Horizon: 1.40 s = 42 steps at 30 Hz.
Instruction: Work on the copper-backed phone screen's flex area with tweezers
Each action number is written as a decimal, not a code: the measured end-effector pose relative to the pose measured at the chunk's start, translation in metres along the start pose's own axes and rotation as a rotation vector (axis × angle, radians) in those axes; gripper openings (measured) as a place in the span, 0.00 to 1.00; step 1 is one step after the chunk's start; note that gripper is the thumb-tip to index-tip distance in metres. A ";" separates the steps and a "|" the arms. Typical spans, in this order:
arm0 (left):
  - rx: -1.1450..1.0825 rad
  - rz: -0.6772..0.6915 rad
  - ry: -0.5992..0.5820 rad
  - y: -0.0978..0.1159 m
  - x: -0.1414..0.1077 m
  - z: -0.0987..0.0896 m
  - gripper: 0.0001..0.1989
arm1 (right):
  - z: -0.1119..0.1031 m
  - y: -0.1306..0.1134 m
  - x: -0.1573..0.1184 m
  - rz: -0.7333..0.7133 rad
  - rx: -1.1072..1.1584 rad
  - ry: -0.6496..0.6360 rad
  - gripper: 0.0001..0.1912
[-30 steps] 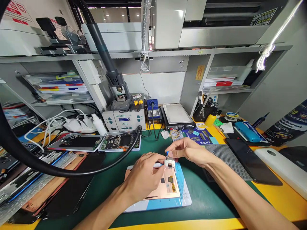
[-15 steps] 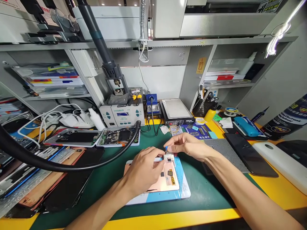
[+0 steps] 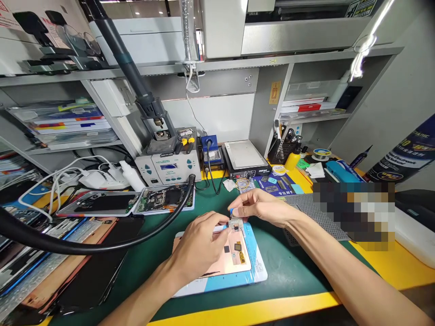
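Observation:
A copper-coloured screen panel (image 3: 217,262), with a small dark square and a gold flex piece on its back, lies on a blue and white board (image 3: 255,253). At its far edge sits a small silvery connector piece (image 3: 235,224). My left hand (image 3: 199,242) rests over the panel's left part, with thumb and forefinger closed about the connector piece's left side. Just beyond it, my right hand (image 3: 260,209) pinches a small blue-ended thing (image 3: 232,211), mostly hidden by the fingers, against or just above the connector piece.
A hot-air station (image 3: 166,167) stands behind, its black hose (image 3: 136,246) arching across the left. Nearby lie an opened tablet (image 3: 166,199), a stack of screens (image 3: 78,262), a heating plate (image 3: 246,158) and a perforated grey mat (image 3: 302,210). A blurred patch covers something at right.
The whole view has shifted and tilted slightly, so things sit a little further left. Both hands keep nearly the same pose at the connector piece.

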<state>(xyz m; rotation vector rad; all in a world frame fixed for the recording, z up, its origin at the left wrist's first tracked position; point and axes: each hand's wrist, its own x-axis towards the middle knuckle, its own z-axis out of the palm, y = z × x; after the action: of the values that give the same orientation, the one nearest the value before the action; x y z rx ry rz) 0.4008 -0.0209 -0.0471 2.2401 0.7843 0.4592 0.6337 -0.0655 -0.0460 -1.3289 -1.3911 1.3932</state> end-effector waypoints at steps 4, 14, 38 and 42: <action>-0.012 -0.027 -0.013 0.004 0.002 -0.003 0.09 | 0.001 -0.001 -0.001 0.007 0.019 -0.001 0.08; 0.022 -0.053 -0.045 0.009 0.006 -0.006 0.09 | 0.001 -0.003 -0.003 0.003 0.084 0.013 0.07; 0.013 -0.071 -0.092 0.002 0.004 -0.004 0.10 | 0.005 -0.014 -0.005 0.049 0.185 0.079 0.08; 0.019 -0.070 -0.094 0.005 0.005 -0.005 0.09 | 0.005 -0.015 -0.004 0.061 0.191 0.088 0.09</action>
<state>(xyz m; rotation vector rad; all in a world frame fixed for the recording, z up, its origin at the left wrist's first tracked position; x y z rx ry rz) 0.4036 -0.0177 -0.0396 2.2263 0.8186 0.3120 0.6276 -0.0689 -0.0316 -1.3003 -1.1386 1.4514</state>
